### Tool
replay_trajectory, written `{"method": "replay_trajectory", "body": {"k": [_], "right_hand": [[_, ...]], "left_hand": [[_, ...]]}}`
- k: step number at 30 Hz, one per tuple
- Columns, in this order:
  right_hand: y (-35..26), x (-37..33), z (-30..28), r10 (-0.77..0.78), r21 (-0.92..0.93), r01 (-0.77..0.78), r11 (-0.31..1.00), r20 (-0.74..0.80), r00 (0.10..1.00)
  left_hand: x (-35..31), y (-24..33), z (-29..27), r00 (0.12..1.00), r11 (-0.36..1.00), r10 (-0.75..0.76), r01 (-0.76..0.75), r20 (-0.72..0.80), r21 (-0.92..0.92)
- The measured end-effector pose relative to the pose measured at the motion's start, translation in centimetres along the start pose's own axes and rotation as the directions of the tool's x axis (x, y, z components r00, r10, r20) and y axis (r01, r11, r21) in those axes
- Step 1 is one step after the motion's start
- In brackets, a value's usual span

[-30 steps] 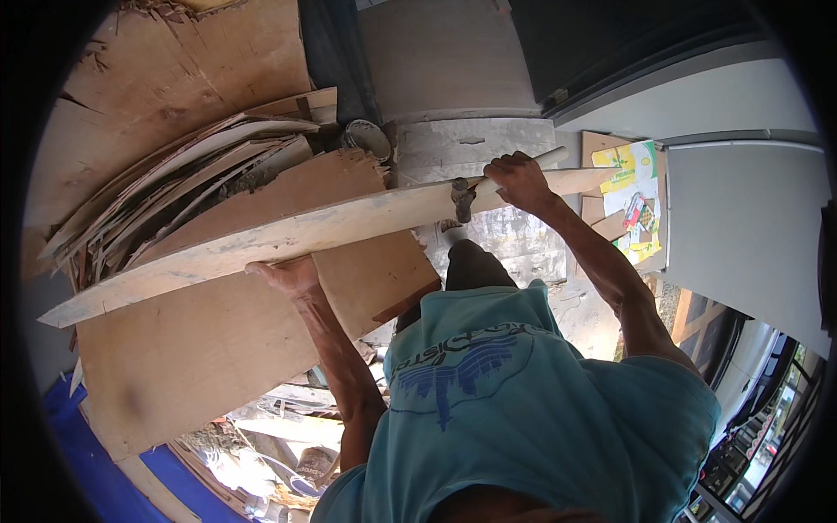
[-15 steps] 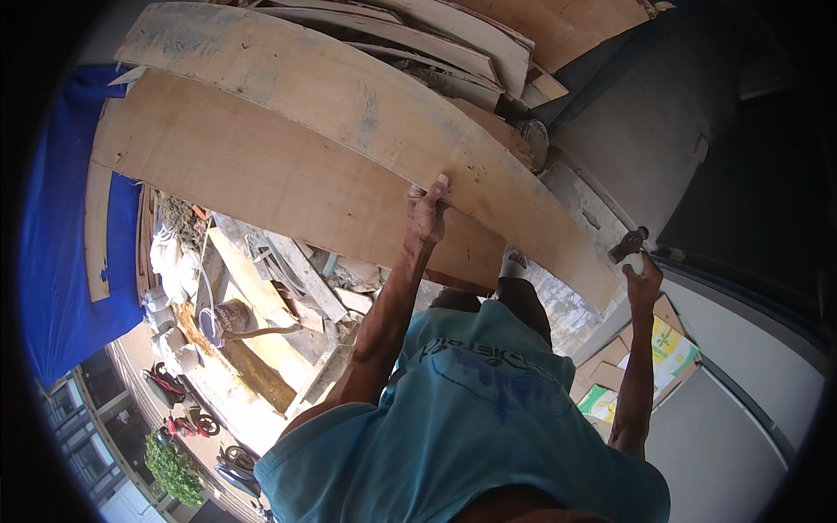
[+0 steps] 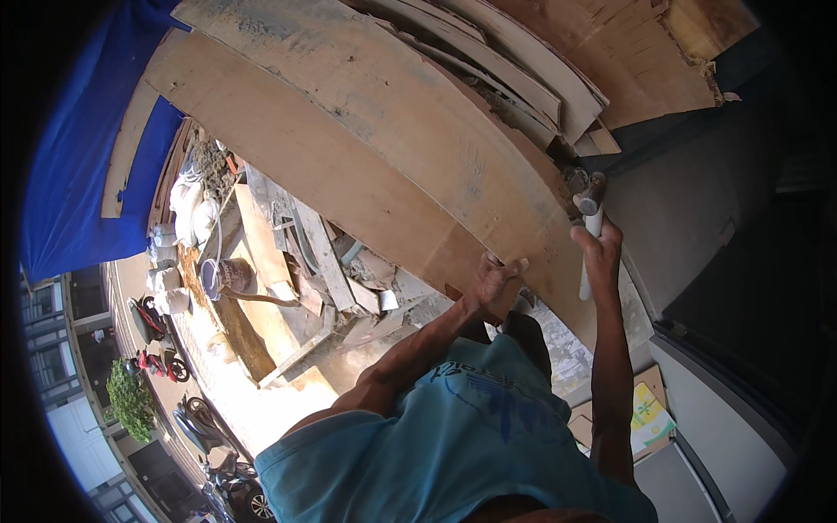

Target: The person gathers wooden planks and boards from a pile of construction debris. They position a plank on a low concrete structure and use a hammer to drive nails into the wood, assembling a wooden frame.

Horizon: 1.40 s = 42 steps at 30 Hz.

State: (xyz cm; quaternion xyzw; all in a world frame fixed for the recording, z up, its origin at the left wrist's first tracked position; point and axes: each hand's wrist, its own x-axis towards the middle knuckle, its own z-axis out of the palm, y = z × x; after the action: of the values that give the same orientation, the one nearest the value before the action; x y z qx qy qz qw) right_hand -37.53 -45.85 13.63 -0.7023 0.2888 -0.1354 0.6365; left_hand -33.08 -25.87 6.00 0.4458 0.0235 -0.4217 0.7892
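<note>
A long plywood sheet [image 3: 418,144] with grey stains and small holes slants across the view from the far left toward my legs. My left hand [image 3: 497,283] is closed on its near edge, thumb on top and the fingers mostly hidden. A second plain plywood sheet [image 3: 296,144] lies under it. My right hand [image 3: 600,253] is wrapped round the white handle of a hammer [image 3: 591,209]. The hammer's dark metal head points up, above the sheet's right edge. Whether the hammer touches the wood I cannot tell.
Curved plywood pieces [image 3: 540,78] are stacked at the far side. Broken boards, white sacks and a bucket [image 3: 225,277] lie to the left. A blue tarp [image 3: 87,157] hangs at the left, with parked motorcycles [image 3: 227,488] beyond. Flattened cardboard [image 3: 649,410] lies at the right.
The plywood has shifted and turned in view, and my left hand on its edge is now nearer its right end. My right hand has brought the hammer inward and up, over the sheet's right edge.
</note>
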Motion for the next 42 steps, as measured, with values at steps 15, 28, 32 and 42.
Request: {"method": "replay_trajectory", "body": {"k": [15,28,32,42], "right_hand": [[4.3,6.1,3.7,0.240,-0.103,-0.234,0.967,0.052,0.969],[4.6,4.9,1.6,0.288,-0.001,-0.290,0.957,0.131,0.949],[3.3,4.0,1.6,0.248,-0.021,-0.247,0.969,0.102,0.963],[3.4,1.7,2.2,0.239,0.049,-0.243,0.969,0.080,0.968]], "left_hand": [[-0.9,-4.5,-1.3,0.962,0.907,-0.242,0.178,0.126,0.381],[-4.7,16.6,-4.7,0.953,0.960,0.210,-0.159,-0.217,0.231],[-4.6,26.1,-3.1,0.793,0.775,0.604,-0.559,-0.082,0.294],[-1.0,31.0,0.9,0.806,0.813,0.581,-0.570,-0.114,0.117]]}}
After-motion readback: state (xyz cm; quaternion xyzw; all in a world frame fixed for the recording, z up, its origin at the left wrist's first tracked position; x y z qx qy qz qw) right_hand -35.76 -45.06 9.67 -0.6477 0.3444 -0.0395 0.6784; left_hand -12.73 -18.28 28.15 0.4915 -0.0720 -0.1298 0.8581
